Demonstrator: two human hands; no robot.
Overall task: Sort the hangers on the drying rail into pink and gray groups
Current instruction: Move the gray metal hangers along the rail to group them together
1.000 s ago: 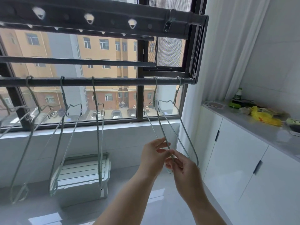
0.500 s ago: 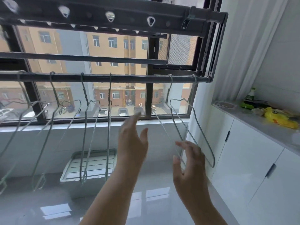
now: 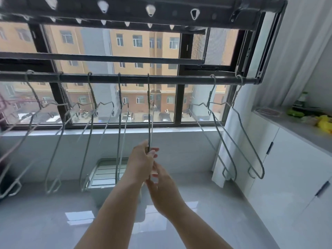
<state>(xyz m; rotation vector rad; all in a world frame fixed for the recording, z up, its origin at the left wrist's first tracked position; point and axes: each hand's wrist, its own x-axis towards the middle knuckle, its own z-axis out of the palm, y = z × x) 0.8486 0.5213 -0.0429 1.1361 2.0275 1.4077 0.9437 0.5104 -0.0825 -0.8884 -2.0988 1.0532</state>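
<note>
Several gray wire hangers hang from the dark drying rail [image 3: 161, 79] across the window. One gray hanger [image 3: 149, 112] hangs edge-on at the middle of the rail. My left hand [image 3: 142, 162] grips its lower part, fingers curled round the wire. Just below it, my right hand [image 3: 161, 187] touches the same hanger's bottom, though its grip is hidden by the left hand. Two more gray hangers [image 3: 233, 133] hang at the rail's right end. A pink hanger [image 3: 10, 103] shows blurred at the far left edge.
A white plastic basket [image 3: 102, 177] stands on the glossy floor under the rail. White cabinets [image 3: 287, 168] with a gray counter holding a yellow bag [image 3: 325, 123] run along the right wall. A second rack bar with clips spans overhead.
Both hands let go of the right-end hangers and moved left to the edge-on middle hanger, which the left hand now grips. The camera has turned left.
</note>
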